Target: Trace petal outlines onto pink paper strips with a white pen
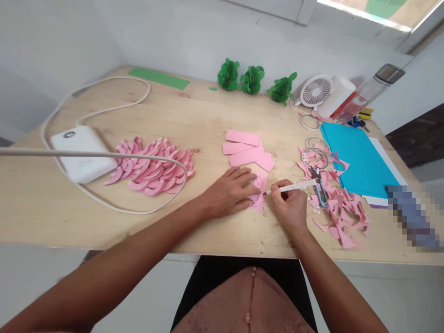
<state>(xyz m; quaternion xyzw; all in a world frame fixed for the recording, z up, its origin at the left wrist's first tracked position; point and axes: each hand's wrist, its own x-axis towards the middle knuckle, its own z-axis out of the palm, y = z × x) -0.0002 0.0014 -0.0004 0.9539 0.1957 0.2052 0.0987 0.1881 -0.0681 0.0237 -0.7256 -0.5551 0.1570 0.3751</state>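
Observation:
My left hand lies flat with its fingers spread, touching a small pink paper piece on the table. Curved lines show on that paper beside my fingertips. My right hand grips a white pen, its tip at the paper's right edge. Just above are several pink paper strips, overlapping one another. Blue-handled scissors lie to the right of my right hand, among pink paper scraps. Left of my left hand is a pile of curved pink cut-outs.
A white power bank and a looping white cable lie at left. Three green paper shapes, a small fan and a bottle stand at the back. Blue sheets lie at right, near a green strip-free corner.

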